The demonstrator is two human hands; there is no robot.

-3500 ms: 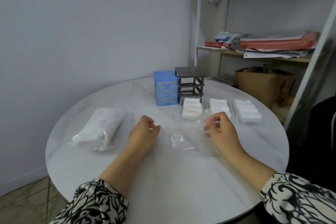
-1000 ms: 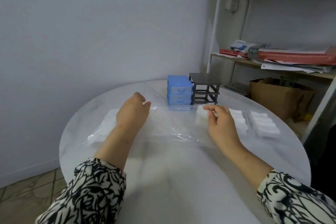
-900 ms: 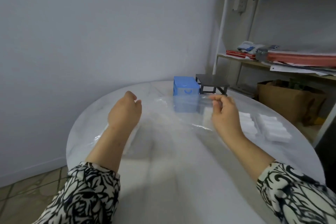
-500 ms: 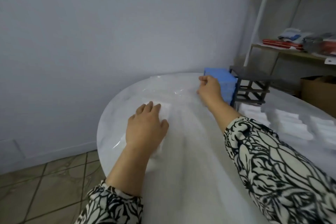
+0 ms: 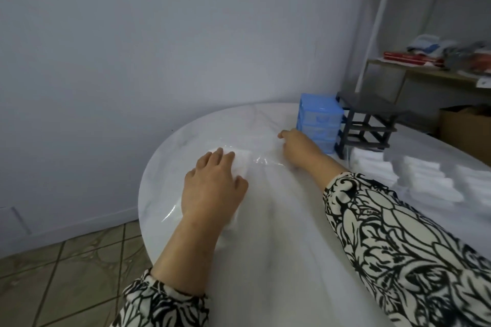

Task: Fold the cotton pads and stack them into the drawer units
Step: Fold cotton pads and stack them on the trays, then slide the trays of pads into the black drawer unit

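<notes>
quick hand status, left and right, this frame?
Left hand: open, fingers straight, pressing flat on the bag of cotton pads.
Right hand: fingers curled at the clear plastic; grip cannot be told.

- I read this as a plain room in a home or small office, used partly for storage.
- I see a round white table (image 5: 170,167) pushed near a bare wall (image 5: 159,34), over a tiled floor (image 5: 66,260).
- Right of the table stands a shelf (image 5: 425,75) piled with papers (image 5: 414,57).
- Below that shelf sits a cardboard box (image 5: 465,125).
</notes>
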